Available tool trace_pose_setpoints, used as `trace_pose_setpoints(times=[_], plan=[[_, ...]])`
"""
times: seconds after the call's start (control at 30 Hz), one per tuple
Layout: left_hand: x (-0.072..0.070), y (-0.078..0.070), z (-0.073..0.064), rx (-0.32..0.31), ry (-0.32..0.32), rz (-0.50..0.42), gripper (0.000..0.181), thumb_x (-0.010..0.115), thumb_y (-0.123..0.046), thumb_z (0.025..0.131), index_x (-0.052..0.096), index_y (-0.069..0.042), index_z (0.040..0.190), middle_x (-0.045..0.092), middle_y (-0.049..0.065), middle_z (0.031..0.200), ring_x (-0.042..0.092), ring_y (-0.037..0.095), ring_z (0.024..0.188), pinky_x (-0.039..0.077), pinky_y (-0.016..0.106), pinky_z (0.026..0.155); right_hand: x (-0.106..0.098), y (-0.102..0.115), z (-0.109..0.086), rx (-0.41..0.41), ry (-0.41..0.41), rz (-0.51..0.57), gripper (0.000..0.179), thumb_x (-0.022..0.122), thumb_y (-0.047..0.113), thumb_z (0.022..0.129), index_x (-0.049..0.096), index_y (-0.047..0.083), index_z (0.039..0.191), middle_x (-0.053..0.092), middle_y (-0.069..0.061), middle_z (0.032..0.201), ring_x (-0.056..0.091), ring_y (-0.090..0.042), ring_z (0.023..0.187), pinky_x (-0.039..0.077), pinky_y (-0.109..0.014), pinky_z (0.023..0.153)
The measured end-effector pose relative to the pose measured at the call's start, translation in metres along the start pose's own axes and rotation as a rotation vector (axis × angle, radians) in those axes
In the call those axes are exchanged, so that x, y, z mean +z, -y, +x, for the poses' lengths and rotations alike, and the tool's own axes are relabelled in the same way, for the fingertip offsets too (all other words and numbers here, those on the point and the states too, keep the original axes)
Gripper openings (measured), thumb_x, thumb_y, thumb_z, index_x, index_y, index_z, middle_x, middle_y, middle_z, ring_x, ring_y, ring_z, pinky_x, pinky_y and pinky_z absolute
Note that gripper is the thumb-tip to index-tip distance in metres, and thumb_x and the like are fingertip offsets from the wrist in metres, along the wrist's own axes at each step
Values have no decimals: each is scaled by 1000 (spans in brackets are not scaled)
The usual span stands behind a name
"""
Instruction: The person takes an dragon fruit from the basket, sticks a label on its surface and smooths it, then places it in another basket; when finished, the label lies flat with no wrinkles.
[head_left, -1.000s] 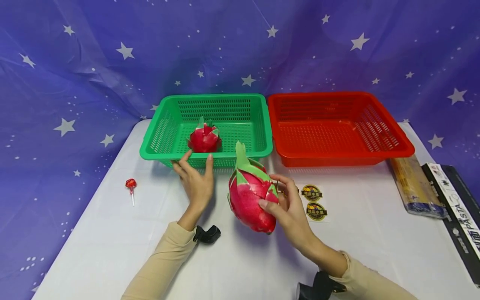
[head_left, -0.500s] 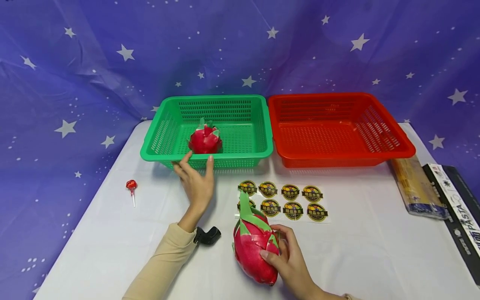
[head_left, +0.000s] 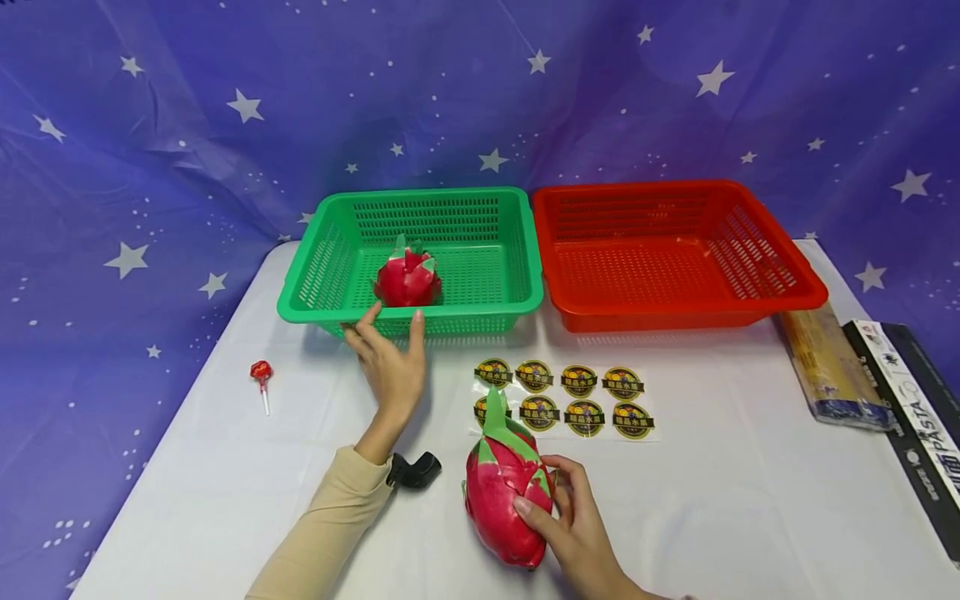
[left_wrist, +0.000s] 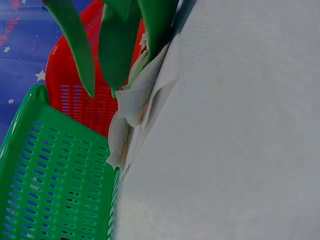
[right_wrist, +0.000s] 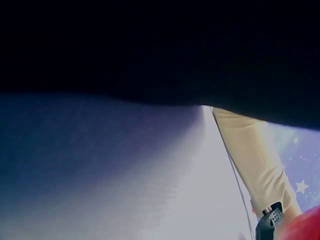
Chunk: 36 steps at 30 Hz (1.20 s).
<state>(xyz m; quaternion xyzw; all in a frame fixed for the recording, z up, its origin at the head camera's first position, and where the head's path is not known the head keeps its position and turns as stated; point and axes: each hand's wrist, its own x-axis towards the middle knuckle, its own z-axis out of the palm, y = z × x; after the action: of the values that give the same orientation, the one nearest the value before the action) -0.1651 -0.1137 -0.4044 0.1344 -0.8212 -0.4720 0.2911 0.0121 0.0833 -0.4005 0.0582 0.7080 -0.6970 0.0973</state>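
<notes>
My right hand (head_left: 573,529) holds a large pink-red dragon fruit (head_left: 504,504) near the table's front, thumb on its face and fingers round its right side. The fruit's green leafy top overlaps a sheet of round fruit stickers (head_left: 585,418). My left hand (head_left: 392,367) rests its fingertips at the front rim of the green basket (head_left: 472,312), fingers extended. A second dragon fruit (head_left: 408,279) sits inside that basket. In the left wrist view, green leaves (left_wrist: 120,45) hang close in front of the baskets. A red edge of the held dragon fruit (right_wrist: 302,227) shows in the right wrist view.
A red basket (head_left: 693,317) stands right of the green one. A red lollipop (head_left: 261,372) lies at the left on the white table (head_left: 187,500). A yellowish packet (head_left: 836,371) and a long black-and-white pasta box (head_left: 907,417) lie at the right. A starry purple cloth (head_left: 450,92) hangs behind.
My right hand has brought the dragon fruit down toward the table's front, uncovering most of the stickers. In the last half second it barely moves. My left hand stays at the green basket's rim.
</notes>
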Motion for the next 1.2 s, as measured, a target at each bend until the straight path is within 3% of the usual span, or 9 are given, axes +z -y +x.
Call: trace_pose_setpoints(times=[0.13, 0.27, 0.43, 0.6, 0.77, 0.93, 1.2], plan=[[0, 0, 0, 7, -7, -1, 65, 52, -56, 83, 31, -17, 130, 2, 22, 146, 14, 41, 136, 20, 52, 107, -1, 4, -1, 68, 1, -54, 54, 64, 22, 81, 33, 13, 124, 49, -12, 101, 51, -18, 94, 50, -23, 71], [0, 0, 0, 4, 2, -4, 65, 52, -56, 83, 30, -18, 131, 1, 21, 147, 12, 40, 137, 21, 52, 106, -4, 4, -1, 97, 55, -62, 57, 62, 23, 82, 29, 12, 128, 46, -14, 105, 52, -18, 87, 50, -23, 69], [1, 0, 1, -2, 8, -1, 65, 51, -57, 83, 30, -18, 131, 0, 22, 147, 12, 40, 137, 20, 52, 107, -6, 2, -3, -2, 85, -89, 54, 60, 16, 84, 31, 11, 129, 39, -14, 113, 53, -13, 82, 50, -21, 69], [1, 0, 1, 0, 7, 2, 66, 51, -58, 83, 30, -18, 131, 0, 22, 147, 14, 41, 136, 21, 52, 106, -4, 0, -3, -100, 42, -200, 53, 68, 17, 79, 40, 15, 124, 38, -5, 112, 48, -9, 88, 48, -20, 69], [1, 0, 0, 6, 3, 3, 65, 51, -57, 83, 30, -18, 131, 0, 22, 147, 15, 41, 136, 21, 52, 106, -4, -2, -3, -136, 45, -234, 53, 67, 18, 79, 39, 16, 124, 40, -3, 112, 48, -9, 92, 48, -20, 70], [0, 1, 0, 8, 4, 7, 65, 51, -57, 83, 30, -18, 131, 1, 22, 147, 13, 41, 136, 20, 52, 106, -7, -4, -2, -185, 67, -249, 52, 66, 15, 81, 37, 12, 124, 39, -5, 111, 53, -6, 78, 49, -20, 71], [-1, 1, -2, 12, 7, 16, 65, 50, -56, 84, 29, -18, 132, 3, 23, 146, 18, 43, 134, 22, 53, 105, -9, -4, 0, -173, 84, -254, 48, 64, 16, 83, 38, 12, 123, 44, -5, 111, 54, -6, 74, 47, -20, 75]])
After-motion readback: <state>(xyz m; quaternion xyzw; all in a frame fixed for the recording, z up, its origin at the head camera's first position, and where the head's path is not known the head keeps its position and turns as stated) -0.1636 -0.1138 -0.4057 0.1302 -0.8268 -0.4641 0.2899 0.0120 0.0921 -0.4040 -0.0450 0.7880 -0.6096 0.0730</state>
